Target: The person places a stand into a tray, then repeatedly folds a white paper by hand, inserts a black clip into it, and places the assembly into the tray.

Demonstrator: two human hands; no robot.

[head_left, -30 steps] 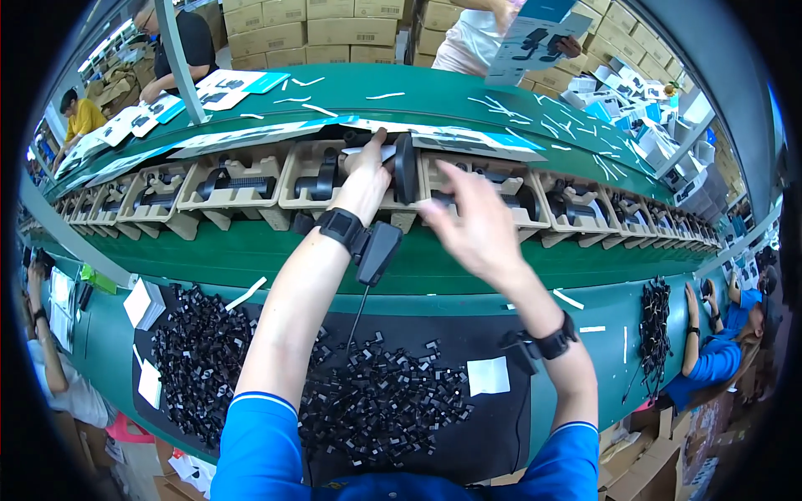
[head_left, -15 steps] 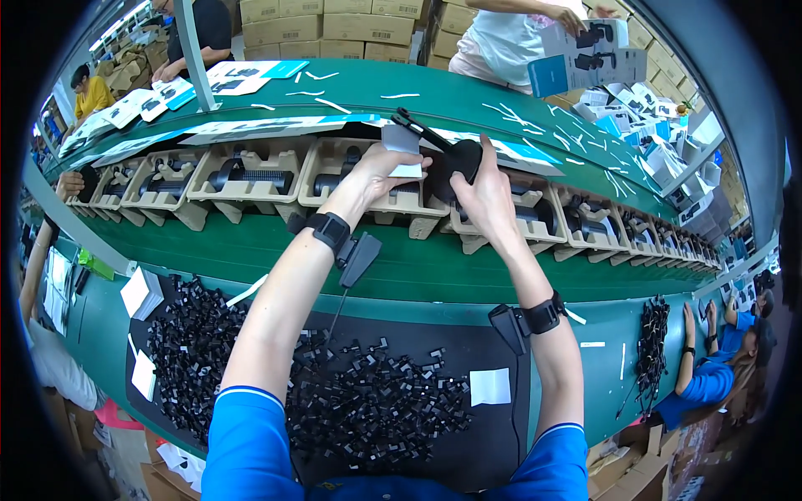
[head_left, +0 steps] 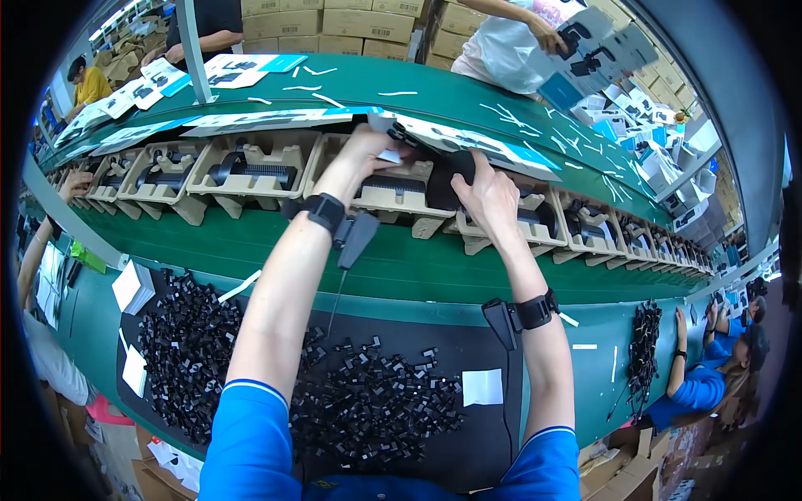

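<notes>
My right hand [head_left: 489,199] grips a black device with a rounded base and a narrow arm [head_left: 442,177], thumb on its near side. The device sits at a moulded tan tray [head_left: 422,219], its arm slanting up to the left under the printed sheets. My left hand [head_left: 366,153] is closed on a small white folded paper [head_left: 389,156] at the tray's left part; its fingertips are partly hidden. Below the hands, a ribbed black part [head_left: 393,189] shows in the tray. Wrist straps with black devices sit on both forearms.
Tan trays [head_left: 200,200] with black parts line the green conveyor [head_left: 334,259]. Printed box sheets [head_left: 259,121] lie behind them. Small black connectors [head_left: 376,409] heap on a dark mat [head_left: 489,442], near white paper stacks [head_left: 134,288]. Cables [head_left: 643,351] lie right. Other people work around the belt.
Both hands have lowered the paper and the black device toward the tray. My left hand has moved slightly farther in. A person across the belt has tilted the printed sheets they hold.
</notes>
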